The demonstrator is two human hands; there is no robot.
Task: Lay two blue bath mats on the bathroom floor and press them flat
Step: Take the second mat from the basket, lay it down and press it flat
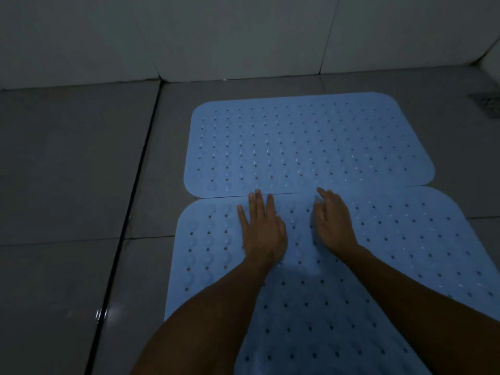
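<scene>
The near blue mat (351,280) lies on the grey tiled floor (67,185), its far edge meeting the far blue mat (305,144) by the wall. The left hand (261,228) rests flat, fingers straight, at that seam; the right hand (331,220) presses beside it, fingers extended, gripping nothing.

Far mat (308,144) behind near mat (351,266), edges meeting, both hands on near mat

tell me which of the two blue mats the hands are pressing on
The near mat, closest to the camera. Both hands, left and right, lie flat on it by the seam; the far mat lies by the wall.
</scene>
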